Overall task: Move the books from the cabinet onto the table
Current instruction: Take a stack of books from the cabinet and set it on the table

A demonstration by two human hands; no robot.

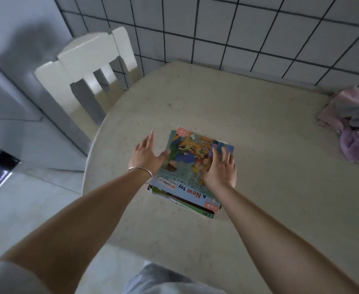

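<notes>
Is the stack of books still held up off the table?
No, the stack of books lies flat on the table, with the right hand resting open on top.

Single head view, looking steeply down from close above the table (259, 145)

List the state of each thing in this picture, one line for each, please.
stack of books: lying flat on the table, top book closed.
left hand: open, at the stack's left edge.
right hand: open, resting on the top cover.
cloth: crumpled on the table.
chair: standing beside the table.
</notes>
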